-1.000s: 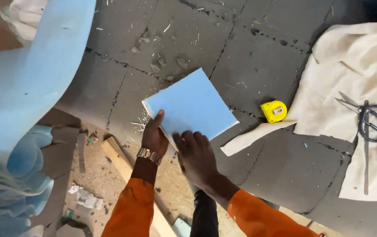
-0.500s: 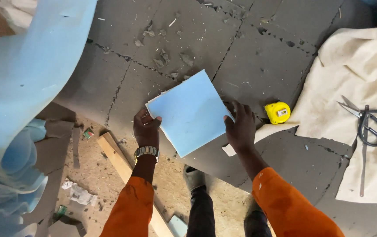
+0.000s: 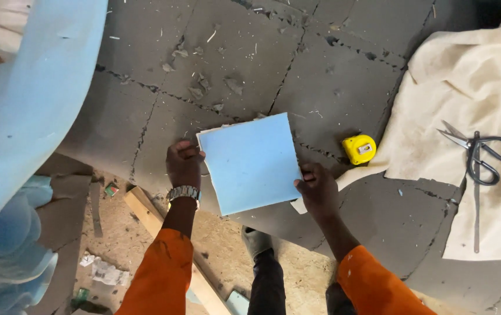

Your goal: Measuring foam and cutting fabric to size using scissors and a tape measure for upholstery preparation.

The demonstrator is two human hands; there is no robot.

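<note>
Both hands pinch a square blue foam piece (image 3: 251,163) by opposite edges, the left hand (image 3: 183,165) on its left edge and the right hand (image 3: 317,189) at its lower right corner, above the near edge of the grey table (image 3: 215,70), with a yellow tape measure (image 3: 359,149) just right of it.

Soft, even daylight, no hard shadows. Grey surface (image 3: 332,70) reads dull and flat; cream cloth (image 3: 478,76) at right is brightest, near washed out. Blue foam (image 3: 23,105) at left edge looms large and soft-focused. Centre sharp. Top right corner falls dark.
</note>
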